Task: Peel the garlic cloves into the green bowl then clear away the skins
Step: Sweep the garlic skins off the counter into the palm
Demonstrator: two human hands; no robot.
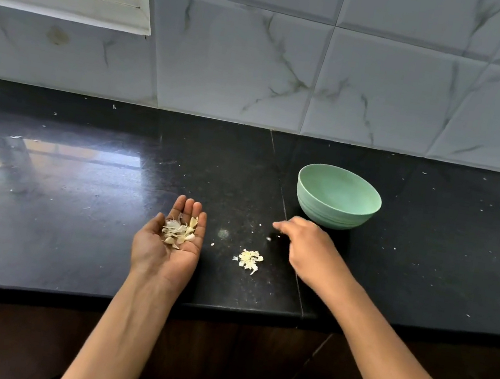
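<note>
Papery garlic skins (178,230) fill the upturned left hand (168,243), its grip wide; a smaller pile (250,259) waits on the black desk (72,226). The right hand (308,247), grip unclear, reaches at scraps (268,239) before the green bowl (338,200): clearing looks half done.

bowl (337,200) — pale green | counter (109,200) — black, speckled | tiles (390,80) white, grey-veined | skins (249,260) cream

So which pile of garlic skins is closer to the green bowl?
The small pile lying on the black counter; the other bunch sits in the left hand's upturned palm, farther from the green bowl.
</note>
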